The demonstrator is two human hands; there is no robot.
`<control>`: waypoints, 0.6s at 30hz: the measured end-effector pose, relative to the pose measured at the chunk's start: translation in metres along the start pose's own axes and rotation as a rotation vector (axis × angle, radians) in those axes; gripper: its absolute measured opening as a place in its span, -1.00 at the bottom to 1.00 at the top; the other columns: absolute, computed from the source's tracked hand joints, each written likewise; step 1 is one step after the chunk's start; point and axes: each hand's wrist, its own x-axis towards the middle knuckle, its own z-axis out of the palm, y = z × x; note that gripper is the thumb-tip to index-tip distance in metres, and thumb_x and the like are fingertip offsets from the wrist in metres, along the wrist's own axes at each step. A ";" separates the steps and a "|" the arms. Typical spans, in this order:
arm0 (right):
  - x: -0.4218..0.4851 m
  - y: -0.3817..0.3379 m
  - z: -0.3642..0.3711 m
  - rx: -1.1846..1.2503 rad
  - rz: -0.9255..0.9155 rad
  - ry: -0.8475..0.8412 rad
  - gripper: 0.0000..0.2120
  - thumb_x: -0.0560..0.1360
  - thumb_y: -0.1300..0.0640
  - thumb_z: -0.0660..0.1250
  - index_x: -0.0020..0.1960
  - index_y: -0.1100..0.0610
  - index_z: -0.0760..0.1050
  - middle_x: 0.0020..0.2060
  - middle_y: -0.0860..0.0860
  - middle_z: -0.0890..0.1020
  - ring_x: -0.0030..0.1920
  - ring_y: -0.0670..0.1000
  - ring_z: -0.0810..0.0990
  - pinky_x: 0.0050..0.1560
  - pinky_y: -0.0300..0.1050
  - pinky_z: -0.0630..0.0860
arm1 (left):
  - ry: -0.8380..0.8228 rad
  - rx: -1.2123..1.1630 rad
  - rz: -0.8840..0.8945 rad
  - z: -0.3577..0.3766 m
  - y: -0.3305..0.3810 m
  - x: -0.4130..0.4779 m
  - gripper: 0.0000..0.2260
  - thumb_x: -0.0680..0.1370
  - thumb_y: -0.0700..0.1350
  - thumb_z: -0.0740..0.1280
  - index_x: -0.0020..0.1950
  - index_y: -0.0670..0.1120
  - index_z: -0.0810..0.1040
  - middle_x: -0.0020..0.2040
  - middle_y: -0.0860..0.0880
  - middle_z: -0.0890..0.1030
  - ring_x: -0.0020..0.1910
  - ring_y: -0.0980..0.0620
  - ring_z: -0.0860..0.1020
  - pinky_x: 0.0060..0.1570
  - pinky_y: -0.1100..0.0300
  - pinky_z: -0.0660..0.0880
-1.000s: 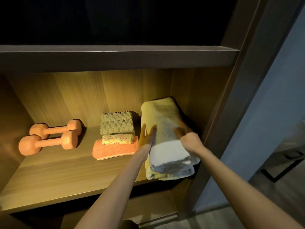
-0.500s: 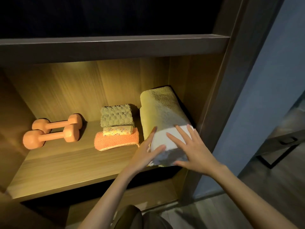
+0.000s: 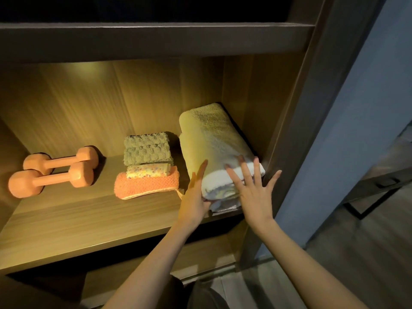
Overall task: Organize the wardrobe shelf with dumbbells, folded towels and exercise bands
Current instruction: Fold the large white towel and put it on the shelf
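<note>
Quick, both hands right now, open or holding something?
Left hand: open, flat against the large folded towel on its left side.
Right hand: open, fingers spread over its near end, gripping nothing.

Lit wooden shelf (image 3: 66,224), spanning the lower half of the frame. Left: two orange dumbbells (image 3: 51,180) lying side by side. Centre: orange folded cloth (image 3: 147,185) bearing smaller cloths (image 3: 147,150). Right: large cream folded towel (image 3: 214,143).

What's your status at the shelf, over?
Both open: left hand flat against large folded towel side, right hand spread over its front. Tight on its right: wardrobe wall.
</note>
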 end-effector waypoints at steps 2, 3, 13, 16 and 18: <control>0.000 -0.001 0.000 -0.020 0.001 -0.021 0.12 0.31 0.33 0.48 0.54 -0.16 -0.19 0.54 0.10 -0.07 0.52 0.29 -0.12 0.22 0.57 -0.38 | -0.006 -0.001 0.020 0.000 -0.003 -0.001 -0.03 0.38 -0.02 0.53 0.49 0.34 -0.12 0.54 0.17 0.13 0.40 -0.02 0.39 0.28 0.07 0.45; -0.002 -0.002 -0.001 -0.023 0.000 -0.032 0.10 0.33 0.31 0.47 0.54 -0.15 -0.21 0.55 0.10 -0.07 0.52 0.29 -0.15 0.23 0.57 -0.38 | -0.006 0.011 0.020 0.000 -0.003 -0.002 -0.03 0.39 -0.03 0.53 0.49 0.34 -0.13 0.54 0.17 0.13 0.40 -0.01 0.38 0.27 0.09 0.44; -0.026 0.016 -0.048 0.187 -0.108 -0.114 -0.15 0.56 0.03 0.27 0.51 -0.18 -0.34 0.56 0.01 -0.21 0.53 0.12 -0.28 0.48 0.30 -0.17 | -0.047 0.246 -0.055 -0.030 0.028 -0.033 -0.18 0.50 -0.05 0.40 0.49 0.35 -0.11 0.50 -0.10 0.22 0.43 -0.06 0.30 0.18 0.16 0.44; -0.040 0.017 -0.065 0.270 -0.099 -0.068 -0.24 0.57 0.04 0.25 0.55 -0.15 -0.20 0.57 0.01 -0.12 0.55 0.07 -0.21 0.51 0.14 -0.10 | -0.050 0.318 -0.032 -0.040 0.046 -0.047 -0.31 0.54 0.11 0.32 0.53 0.27 -0.04 0.52 -0.03 0.22 0.46 -0.01 0.25 0.35 0.01 0.37; -0.051 0.017 -0.074 0.307 -0.098 -0.028 -0.29 0.57 0.05 0.26 0.56 -0.13 -0.09 0.56 0.00 -0.02 0.56 0.05 -0.12 0.50 0.08 -0.06 | -0.030 0.378 -0.017 -0.045 0.057 -0.055 -0.36 0.54 0.20 0.26 0.54 0.23 0.01 0.52 0.01 0.23 0.47 0.03 0.23 0.37 0.02 0.33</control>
